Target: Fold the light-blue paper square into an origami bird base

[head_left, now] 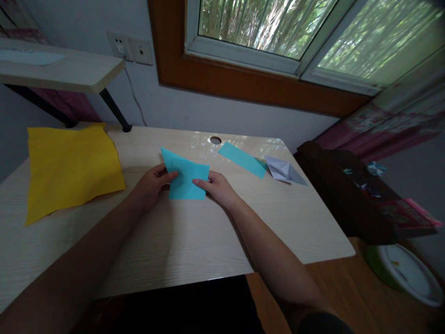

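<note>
A sheet of turquoise paper (186, 181) is held up just above the desk, its upper left corner standing out in a point. My left hand (153, 183) grips its left edge, thumb on the front and fingers behind. On the right edge my right hand (217, 188) pinches it the same way. Beyond my right hand a turquoise paper strip (241, 158) lies flat on the desk. Next to the strip's right end sits a folded white paper boat (283, 170).
A crumpled yellow sheet (73, 171) lies on the left of the wooden desk (194, 241). Behind it rises a raised shelf (69, 74) on black legs. A round cable hole (215, 140) is near the back edge. Right of the desk stand a dark cabinet (333, 195) and a round bin (410, 273).
</note>
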`<control>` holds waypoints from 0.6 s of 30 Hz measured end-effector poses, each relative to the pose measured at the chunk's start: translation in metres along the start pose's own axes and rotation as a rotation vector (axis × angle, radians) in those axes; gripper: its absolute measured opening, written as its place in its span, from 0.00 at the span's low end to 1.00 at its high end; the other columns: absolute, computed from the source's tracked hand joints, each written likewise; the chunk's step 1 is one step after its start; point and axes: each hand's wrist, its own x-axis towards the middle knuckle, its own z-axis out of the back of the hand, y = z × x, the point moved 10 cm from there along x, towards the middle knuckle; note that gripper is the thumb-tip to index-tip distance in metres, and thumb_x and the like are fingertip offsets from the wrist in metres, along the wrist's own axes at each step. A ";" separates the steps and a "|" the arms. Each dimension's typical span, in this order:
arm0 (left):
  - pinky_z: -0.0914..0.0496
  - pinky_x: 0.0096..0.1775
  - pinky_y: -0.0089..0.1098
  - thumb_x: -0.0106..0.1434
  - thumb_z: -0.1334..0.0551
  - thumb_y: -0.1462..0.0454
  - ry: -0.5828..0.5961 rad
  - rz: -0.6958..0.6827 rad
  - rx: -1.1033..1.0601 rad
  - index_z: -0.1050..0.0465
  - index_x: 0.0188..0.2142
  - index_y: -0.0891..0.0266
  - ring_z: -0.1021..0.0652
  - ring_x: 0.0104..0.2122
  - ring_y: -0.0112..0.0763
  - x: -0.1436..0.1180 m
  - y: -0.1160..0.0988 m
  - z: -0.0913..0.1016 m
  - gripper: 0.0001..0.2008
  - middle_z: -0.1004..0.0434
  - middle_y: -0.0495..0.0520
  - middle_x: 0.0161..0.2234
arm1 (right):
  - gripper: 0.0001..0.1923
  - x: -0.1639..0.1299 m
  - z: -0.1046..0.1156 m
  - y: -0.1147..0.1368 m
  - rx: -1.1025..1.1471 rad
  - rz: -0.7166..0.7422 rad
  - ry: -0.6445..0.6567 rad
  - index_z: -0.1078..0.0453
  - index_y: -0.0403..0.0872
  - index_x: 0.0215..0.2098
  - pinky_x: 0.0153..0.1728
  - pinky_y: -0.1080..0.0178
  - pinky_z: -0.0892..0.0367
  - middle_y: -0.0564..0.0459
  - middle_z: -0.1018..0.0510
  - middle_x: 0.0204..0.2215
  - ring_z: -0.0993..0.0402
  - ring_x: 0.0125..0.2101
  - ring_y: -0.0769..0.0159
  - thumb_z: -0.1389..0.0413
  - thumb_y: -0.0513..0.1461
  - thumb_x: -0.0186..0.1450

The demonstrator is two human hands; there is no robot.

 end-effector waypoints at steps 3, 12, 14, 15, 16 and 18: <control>0.22 0.36 0.36 0.56 0.27 0.55 -0.016 0.014 0.000 0.21 0.43 0.61 0.18 0.33 0.37 -0.001 -0.001 0.004 0.18 0.16 0.55 0.39 | 0.19 -0.003 -0.007 0.000 -0.027 -0.023 0.080 0.21 0.48 0.39 0.42 0.61 0.27 0.52 0.17 0.37 0.23 0.36 0.64 0.36 0.53 0.61; 0.24 0.36 0.35 0.54 0.26 0.51 0.085 0.056 0.196 0.19 0.46 0.58 0.18 0.37 0.42 -0.009 -0.003 -0.006 0.22 0.15 0.55 0.41 | 0.22 0.001 0.004 0.005 0.088 -0.023 0.001 0.22 0.47 0.44 0.40 0.61 0.28 0.50 0.17 0.38 0.23 0.35 0.65 0.32 0.51 0.57; 0.24 0.36 0.35 0.53 0.27 0.49 0.109 0.036 0.288 0.18 0.45 0.58 0.18 0.37 0.44 -0.010 -0.005 -0.009 0.23 0.15 0.56 0.40 | 0.20 0.000 0.000 0.001 0.082 -0.066 0.023 0.22 0.46 0.38 0.35 0.63 0.29 0.51 0.18 0.33 0.25 0.31 0.67 0.32 0.51 0.56; 0.24 0.36 0.36 0.53 0.27 0.49 0.120 0.027 0.319 0.18 0.45 0.58 0.18 0.38 0.45 -0.011 -0.005 -0.011 0.23 0.15 0.56 0.41 | 0.19 0.000 -0.002 0.000 0.064 -0.080 0.038 0.23 0.45 0.36 0.32 0.64 0.30 0.52 0.19 0.30 0.26 0.29 0.68 0.32 0.52 0.56; 0.24 0.36 0.36 0.53 0.27 0.48 0.128 0.020 0.338 0.18 0.45 0.59 0.18 0.38 0.46 -0.011 -0.006 -0.013 0.24 0.15 0.56 0.41 | 0.19 -0.001 -0.003 -0.001 0.048 -0.088 0.047 0.23 0.45 0.34 0.31 0.65 0.32 0.53 0.20 0.29 0.28 0.27 0.69 0.32 0.52 0.56; 0.24 0.36 0.36 0.53 0.27 0.48 0.136 0.007 0.355 0.18 0.45 0.58 0.18 0.38 0.46 -0.012 -0.006 -0.015 0.24 0.15 0.56 0.41 | 0.20 -0.002 -0.004 0.000 0.030 -0.091 0.052 0.24 0.45 0.32 0.28 0.65 0.34 0.55 0.22 0.26 0.30 0.25 0.70 0.32 0.53 0.56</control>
